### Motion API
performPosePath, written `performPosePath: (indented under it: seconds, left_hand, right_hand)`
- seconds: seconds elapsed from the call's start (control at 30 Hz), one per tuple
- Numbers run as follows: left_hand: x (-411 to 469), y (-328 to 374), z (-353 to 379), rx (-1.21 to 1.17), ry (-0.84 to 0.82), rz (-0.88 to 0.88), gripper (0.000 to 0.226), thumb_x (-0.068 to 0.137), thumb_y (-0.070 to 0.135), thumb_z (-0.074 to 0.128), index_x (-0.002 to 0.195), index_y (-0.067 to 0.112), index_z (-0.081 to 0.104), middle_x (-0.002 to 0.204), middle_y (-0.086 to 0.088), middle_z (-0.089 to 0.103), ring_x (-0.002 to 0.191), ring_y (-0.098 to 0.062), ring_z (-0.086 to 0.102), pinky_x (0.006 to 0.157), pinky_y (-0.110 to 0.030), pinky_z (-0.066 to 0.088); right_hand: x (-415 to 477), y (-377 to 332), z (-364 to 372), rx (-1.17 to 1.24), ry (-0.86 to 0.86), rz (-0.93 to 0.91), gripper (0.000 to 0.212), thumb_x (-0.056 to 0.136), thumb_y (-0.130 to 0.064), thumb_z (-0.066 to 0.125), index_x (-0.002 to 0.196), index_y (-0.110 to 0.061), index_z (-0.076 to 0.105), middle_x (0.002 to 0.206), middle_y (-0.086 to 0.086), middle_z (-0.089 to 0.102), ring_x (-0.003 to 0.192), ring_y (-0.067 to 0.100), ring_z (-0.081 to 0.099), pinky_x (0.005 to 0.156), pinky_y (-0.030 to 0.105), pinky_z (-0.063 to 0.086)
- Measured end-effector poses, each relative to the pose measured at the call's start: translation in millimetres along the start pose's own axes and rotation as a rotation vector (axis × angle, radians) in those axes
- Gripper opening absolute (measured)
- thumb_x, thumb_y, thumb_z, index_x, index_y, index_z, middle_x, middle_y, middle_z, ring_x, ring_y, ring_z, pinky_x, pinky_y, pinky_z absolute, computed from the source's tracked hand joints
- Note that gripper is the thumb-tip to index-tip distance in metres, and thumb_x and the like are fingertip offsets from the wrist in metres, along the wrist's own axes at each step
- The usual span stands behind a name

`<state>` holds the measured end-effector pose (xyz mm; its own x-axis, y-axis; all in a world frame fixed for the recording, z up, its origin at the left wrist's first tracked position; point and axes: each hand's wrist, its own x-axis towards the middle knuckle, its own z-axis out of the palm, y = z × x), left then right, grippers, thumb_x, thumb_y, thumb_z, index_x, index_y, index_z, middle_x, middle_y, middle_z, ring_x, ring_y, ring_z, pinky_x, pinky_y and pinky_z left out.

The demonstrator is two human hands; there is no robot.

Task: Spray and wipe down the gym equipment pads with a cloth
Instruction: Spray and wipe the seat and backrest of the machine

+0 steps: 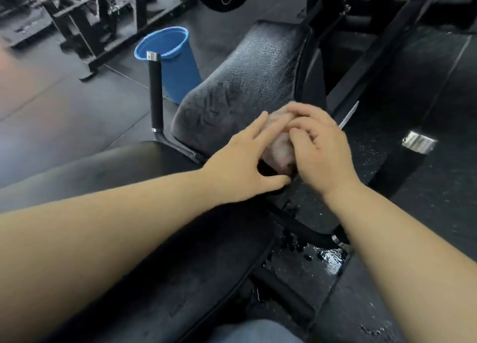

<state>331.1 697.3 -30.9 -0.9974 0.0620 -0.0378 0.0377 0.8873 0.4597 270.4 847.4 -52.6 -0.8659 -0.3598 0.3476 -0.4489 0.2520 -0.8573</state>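
A black vinyl pad point(258, 74) of a gym machine slopes up ahead of me, streaked with wet marks. At its near end a bunched pale pinkish cloth point(280, 150) lies between my two hands. My right hand point(320, 149) grips the cloth from the right with curled fingers. My left hand point(245, 162) touches the cloth from the left with straight fingers, thumb spread below it. A second black pad point(108, 167) runs under my left forearm. No spray bottle is in view.
A blue plastic bucket point(170, 61) stands on the floor behind an upright black handle point(156, 94). Black machine frames fill the top and right. A wet puddle point(327, 260) shines on the rubber floor below my right forearm. A chrome-capped bar point(418, 142) juts out at right.
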Motion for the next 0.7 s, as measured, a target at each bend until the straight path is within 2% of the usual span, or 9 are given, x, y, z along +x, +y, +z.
performPosePath:
  seconds: [0.13,0.2,0.27,0.37,0.43,0.5,0.57,0.63,0.7]
  left_hand:
    - [21.8,18.5,24.4,0.344,0.26,0.104,0.069,0.079,0.033,0.069,0.144,0.032,0.045,0.133,0.0,0.051,0.114,-0.03,0.046,0.09,-0.05,0.047]
    - [26.1,10.3,13.3,0.28,0.206,0.204,0.063,0.08,0.019,0.068,0.14,0.021,0.05,0.121,-0.006,0.053,0.104,-0.03,0.051,0.086,-0.046,0.048]
    - [20.0,-16.7,-9.3,0.35,0.08,0.258,0.059,0.081,0.011,0.067,0.137,0.014,0.05,0.115,-0.011,0.053,0.103,-0.032,0.056,0.083,-0.046,0.048]
    - [15.2,-91.2,-48.5,0.548,-0.006,-0.035,0.052,0.09,0.018,0.062,0.137,0.014,0.041,0.12,-0.013,0.055,0.107,-0.037,0.059,0.084,-0.045,0.047]
    - [24.1,-113.3,-61.9,0.478,0.126,-0.339,0.041,0.095,0.027,0.053,0.129,0.009,0.039,0.125,-0.019,0.055,0.109,-0.043,0.058,0.086,-0.047,0.046]
    - [33.3,-104.4,-47.3,0.431,0.21,-0.417,0.049,0.098,0.036,0.043,0.133,0.003,0.035,0.133,-0.025,0.049,0.115,-0.045,0.054,0.093,-0.048,0.044]
    - [29.3,-82.4,-20.4,0.461,0.287,-0.103,0.057,0.101,0.042,0.032,0.141,0.002,0.027,0.139,-0.028,0.044,0.111,-0.041,0.06,0.087,-0.049,0.051]
    - [12.4,-69.8,-7.3,0.576,0.183,0.342,0.055,0.099,0.045,0.027,0.134,0.005,0.04,0.123,-0.024,0.058,0.085,-0.038,0.069,0.059,-0.042,0.053]
    - [23.8,-85.3,-27.3,0.701,0.115,0.37,0.056,0.097,0.052,0.028,0.13,0.012,0.05,0.106,-0.014,0.064,0.078,-0.036,0.069,0.052,-0.037,0.045]
  right_hand:
    - [-9.1,4.5,-0.9,0.189,0.2,0.241,0.041,0.093,-0.001,0.046,0.082,-0.036,0.064,0.118,-0.014,0.062,0.112,0.0,0.055,0.103,0.02,0.041]
    - [-4.8,4.4,6.4,0.224,0.332,0.318,0.038,0.09,-0.004,0.048,0.074,-0.035,0.064,0.111,-0.016,0.066,0.105,0.003,0.059,0.099,0.027,0.045]
    - [3.4,-2.2,11.1,0.323,0.488,0.36,0.03,0.086,-0.01,0.047,0.072,-0.033,0.059,0.087,-0.025,0.066,0.088,0.004,0.062,0.089,0.034,0.051]
    - [11.5,-12.5,26.3,0.198,0.444,0.329,0.023,0.089,-0.011,0.046,0.083,-0.03,0.057,0.089,-0.017,0.061,0.083,0.004,0.055,0.079,0.024,0.042]
    - [12.6,-15.0,40.2,0.1,0.348,0.294,0.023,0.091,-0.01,0.047,0.101,-0.026,0.061,0.102,-0.017,0.057,0.097,0.005,0.052,0.086,0.018,0.037]
    - [13.5,-15.0,51.9,0.096,0.363,0.294,0.028,0.092,-0.01,0.047,0.111,-0.023,0.062,0.106,-0.02,0.054,0.106,0.003,0.049,0.092,0.011,0.034]
    - [14.5,-14.2,55.4,0.144,0.424,0.336,0.028,0.092,-0.01,0.048,0.11,-0.026,0.063,0.11,-0.016,0.059,0.107,0.003,0.053,0.095,0.013,0.038]
    - [15.2,-10.6,49.2,0.189,0.452,0.372,0.026,0.092,-0.011,0.049,0.107,-0.025,0.064,0.105,-0.017,0.062,0.101,-0.005,0.056,0.092,0.013,0.041]
    - [13.9,-9.3,43.4,0.225,0.431,0.377,0.026,0.093,-0.01,0.049,0.111,-0.022,0.064,0.101,-0.02,0.061,0.092,-0.016,0.053,0.085,0.005,0.039]
